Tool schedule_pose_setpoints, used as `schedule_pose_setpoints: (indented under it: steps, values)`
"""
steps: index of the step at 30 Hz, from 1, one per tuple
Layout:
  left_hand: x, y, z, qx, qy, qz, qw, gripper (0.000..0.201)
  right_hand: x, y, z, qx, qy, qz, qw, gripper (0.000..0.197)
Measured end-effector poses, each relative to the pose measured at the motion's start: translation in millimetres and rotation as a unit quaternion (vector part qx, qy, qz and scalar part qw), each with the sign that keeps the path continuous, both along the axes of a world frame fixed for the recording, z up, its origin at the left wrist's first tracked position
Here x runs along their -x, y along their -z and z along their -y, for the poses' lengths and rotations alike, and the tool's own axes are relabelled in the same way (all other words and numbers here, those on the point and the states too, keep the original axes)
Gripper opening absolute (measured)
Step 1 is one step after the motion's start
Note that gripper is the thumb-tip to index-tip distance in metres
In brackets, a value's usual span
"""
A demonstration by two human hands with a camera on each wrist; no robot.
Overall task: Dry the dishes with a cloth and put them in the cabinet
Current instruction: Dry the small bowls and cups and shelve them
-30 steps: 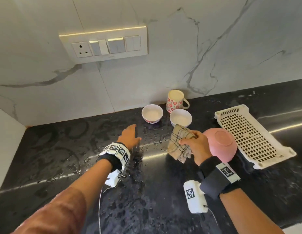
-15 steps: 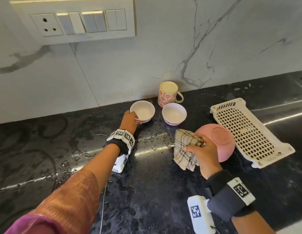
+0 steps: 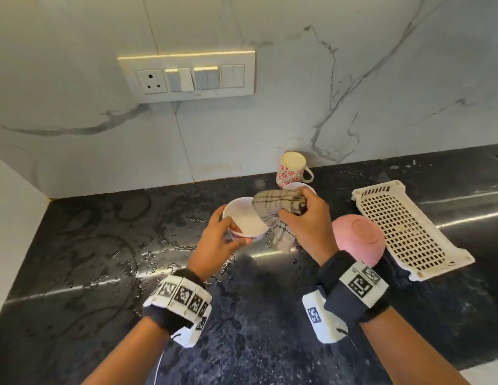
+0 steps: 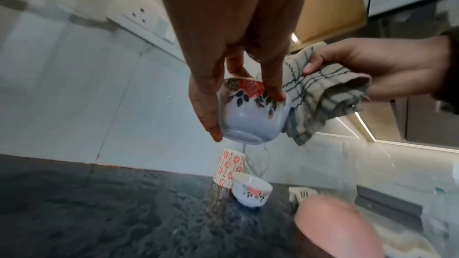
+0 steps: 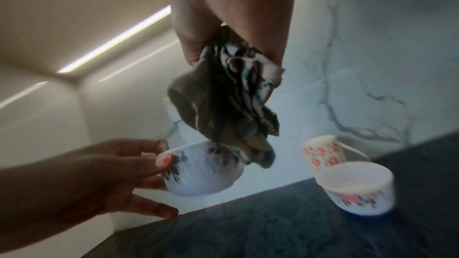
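My left hand [image 3: 214, 243] grips a small white bowl with a rose pattern [image 3: 243, 219] [image 4: 250, 113] [image 5: 201, 172], lifted above the wet black counter [image 3: 89, 259]. A checked cloth [image 3: 278, 207] [image 4: 315, 95] [image 5: 231, 109] is bunched in my right hand [image 3: 306, 220] and touches the bowl's right rim. A second small white bowl [image 4: 250, 189] [image 5: 357, 187] stands on the counter behind, mostly hidden in the head view. Against the wall stands a floral mug [image 3: 292, 169] [image 4: 229, 168]. A pink bowl [image 3: 359, 243] lies upside down to the right.
A white perforated plastic tray [image 3: 406, 232] lies upside down at the right of the counter. Water drops spread over the counter around the bowls. A switch panel [image 3: 186, 76] is on the marble wall. Cabinet undersides show overhead in the wrist views.
My left hand reached the small white bowl, took hold of it and lifted it off the counter toward me. My right hand brought the cloth left from beside the pink bowl to this bowl.
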State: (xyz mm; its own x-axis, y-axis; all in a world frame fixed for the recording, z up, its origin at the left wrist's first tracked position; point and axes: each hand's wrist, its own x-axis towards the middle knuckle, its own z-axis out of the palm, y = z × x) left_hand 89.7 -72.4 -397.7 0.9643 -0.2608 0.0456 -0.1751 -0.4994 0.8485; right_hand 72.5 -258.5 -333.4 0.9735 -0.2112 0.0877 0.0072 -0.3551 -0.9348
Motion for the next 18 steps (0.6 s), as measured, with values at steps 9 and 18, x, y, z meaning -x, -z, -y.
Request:
schedule_pose_setpoints:
  steps: [9, 18]
  values:
    - [74, -53, -37, -0.024, 0.065, 0.032, 0.997, 0.047, 37, -30, -71, -0.06, -0.086, -0.133, 0.986, 0.012]
    - [94, -65, -48, 0.434, -0.07, -0.131, 0.889, 0.082, 62, -62, -102, -0.266, -0.124, -0.168, 0.941, 0.012]
